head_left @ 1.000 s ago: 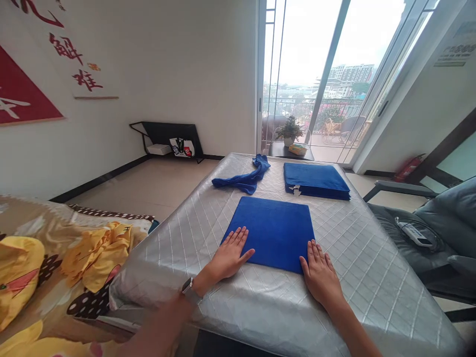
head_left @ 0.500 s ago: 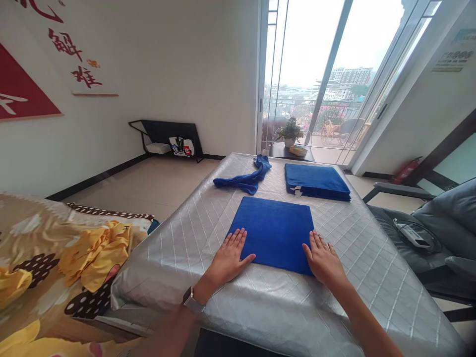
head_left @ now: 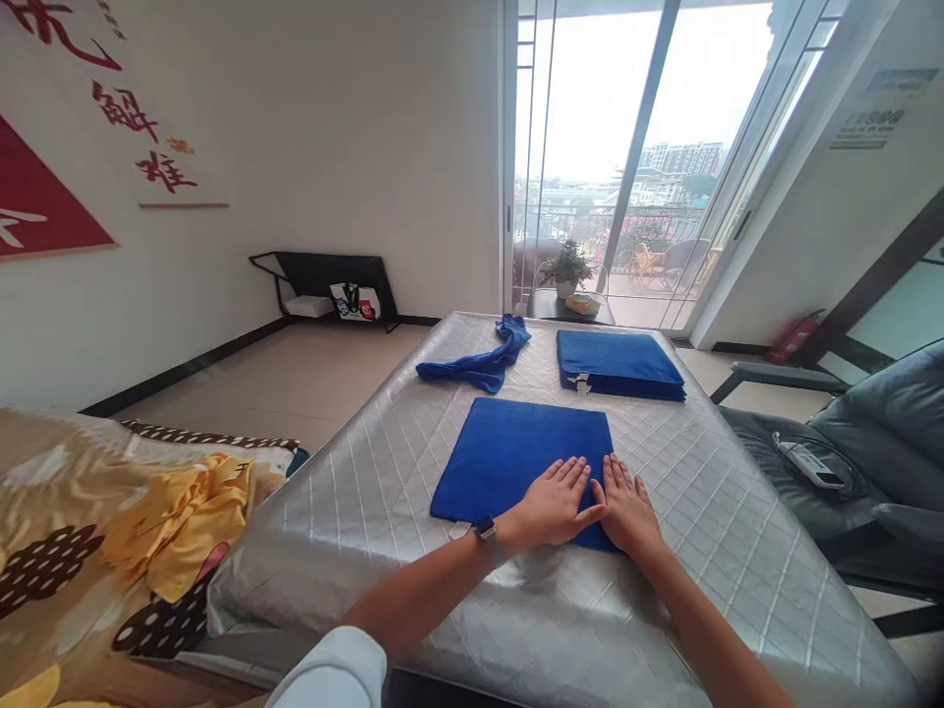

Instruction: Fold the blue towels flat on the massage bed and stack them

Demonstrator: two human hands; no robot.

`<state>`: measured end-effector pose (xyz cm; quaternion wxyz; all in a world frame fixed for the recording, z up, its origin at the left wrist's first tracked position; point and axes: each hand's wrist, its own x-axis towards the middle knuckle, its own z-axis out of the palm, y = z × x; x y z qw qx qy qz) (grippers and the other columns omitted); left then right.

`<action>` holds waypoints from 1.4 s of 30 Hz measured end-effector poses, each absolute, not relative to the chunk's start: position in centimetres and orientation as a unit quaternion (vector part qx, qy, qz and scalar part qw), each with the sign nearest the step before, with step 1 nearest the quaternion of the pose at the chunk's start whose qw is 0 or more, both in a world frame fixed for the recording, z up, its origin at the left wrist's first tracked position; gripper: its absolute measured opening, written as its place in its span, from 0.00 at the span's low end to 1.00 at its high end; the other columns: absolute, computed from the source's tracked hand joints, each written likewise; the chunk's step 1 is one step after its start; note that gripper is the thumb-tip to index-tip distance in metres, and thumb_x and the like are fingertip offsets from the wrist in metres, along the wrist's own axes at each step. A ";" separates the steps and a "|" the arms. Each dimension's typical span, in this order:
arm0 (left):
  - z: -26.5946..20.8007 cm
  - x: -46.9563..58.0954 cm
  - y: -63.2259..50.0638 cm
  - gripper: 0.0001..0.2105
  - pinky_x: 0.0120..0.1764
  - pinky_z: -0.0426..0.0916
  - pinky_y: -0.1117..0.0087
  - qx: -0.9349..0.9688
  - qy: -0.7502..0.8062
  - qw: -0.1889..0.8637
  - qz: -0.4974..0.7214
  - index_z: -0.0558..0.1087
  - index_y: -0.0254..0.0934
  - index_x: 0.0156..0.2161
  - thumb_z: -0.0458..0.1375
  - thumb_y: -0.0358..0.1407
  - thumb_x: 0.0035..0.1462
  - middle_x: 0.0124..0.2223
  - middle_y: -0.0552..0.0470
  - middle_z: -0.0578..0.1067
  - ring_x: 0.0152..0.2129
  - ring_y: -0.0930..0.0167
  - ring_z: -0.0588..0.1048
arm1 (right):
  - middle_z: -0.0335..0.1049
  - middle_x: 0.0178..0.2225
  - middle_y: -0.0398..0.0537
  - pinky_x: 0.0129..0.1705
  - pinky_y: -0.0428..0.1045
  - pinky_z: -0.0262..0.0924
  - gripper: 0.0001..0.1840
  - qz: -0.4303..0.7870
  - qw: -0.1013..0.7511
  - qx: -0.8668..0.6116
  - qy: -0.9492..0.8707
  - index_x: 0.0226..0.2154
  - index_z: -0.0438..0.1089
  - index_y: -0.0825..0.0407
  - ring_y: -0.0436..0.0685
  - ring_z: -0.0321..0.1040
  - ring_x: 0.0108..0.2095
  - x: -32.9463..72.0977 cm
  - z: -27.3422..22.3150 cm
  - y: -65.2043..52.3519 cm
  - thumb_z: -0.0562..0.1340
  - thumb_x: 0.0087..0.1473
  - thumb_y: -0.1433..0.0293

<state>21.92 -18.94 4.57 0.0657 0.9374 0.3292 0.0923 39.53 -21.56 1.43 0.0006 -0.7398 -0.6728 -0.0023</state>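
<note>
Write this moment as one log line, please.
left hand: flat on front cloth | right hand: at its right edge | cloth stack: behind, right | rumpled cloth: behind, left

Blue cloths (head_left: 520, 442) on silver quilted cover (head_left: 700, 492)

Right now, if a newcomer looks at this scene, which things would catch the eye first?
Probably the flat blue cloth on the near part of the silver cover, with the left fingers on it and the right fingers at its right edge. Farther back lie a crumpled blue cloth on the left and a blue stack on the right. Behind everything, the bright glass door also stands out.
</note>
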 end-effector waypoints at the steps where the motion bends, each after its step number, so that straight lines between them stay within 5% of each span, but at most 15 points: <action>1: 4.3 23.0 -18.8 0.40 0.69 0.42 0.64 0.939 0.324 0.065 0.097 0.52 0.26 0.71 0.29 0.57 0.69 0.72 0.40 0.51 0.70 0.66 0.48 | 0.38 0.73 0.56 0.71 0.59 0.34 0.35 -0.001 0.002 -0.740 -0.673 0.71 0.45 0.60 0.60 0.37 0.72 39.6 1.3 -21.5 0.41 0.68 0.61; 20: 1.8 6.6 -14.9 0.42 0.69 0.43 0.57 0.831 0.552 0.046 0.060 0.48 0.25 0.72 0.31 0.60 0.68 0.73 0.39 0.45 0.70 0.61 0.45 | 0.37 0.73 0.56 0.71 0.59 0.33 0.36 0.024 -0.026 -0.754 -0.655 0.72 0.42 0.63 0.60 0.36 0.72 38.7 3.2 -21.7 0.40 0.68 0.60; 26: 1.4 6.9 -15.1 0.41 0.69 0.46 0.56 0.831 0.549 0.037 0.084 0.48 0.27 0.72 0.33 0.59 0.68 0.73 0.39 0.47 0.70 0.60 0.46 | 0.39 0.73 0.55 0.70 0.62 0.36 0.37 0.037 -0.062 -0.744 -0.664 0.72 0.43 0.62 0.61 0.39 0.72 39.6 4.1 -19.9 0.38 0.68 0.58; 42: 4.5 15.0 -14.5 0.44 0.69 0.45 0.59 0.869 0.487 0.013 0.088 0.52 0.21 0.70 0.28 0.59 0.67 0.72 0.34 0.52 0.70 0.60 0.50 | 0.37 0.74 0.55 0.71 0.57 0.31 0.37 0.023 0.018 -0.749 -0.661 0.72 0.41 0.64 0.59 0.35 0.72 40.4 1.7 -16.3 0.37 0.68 0.59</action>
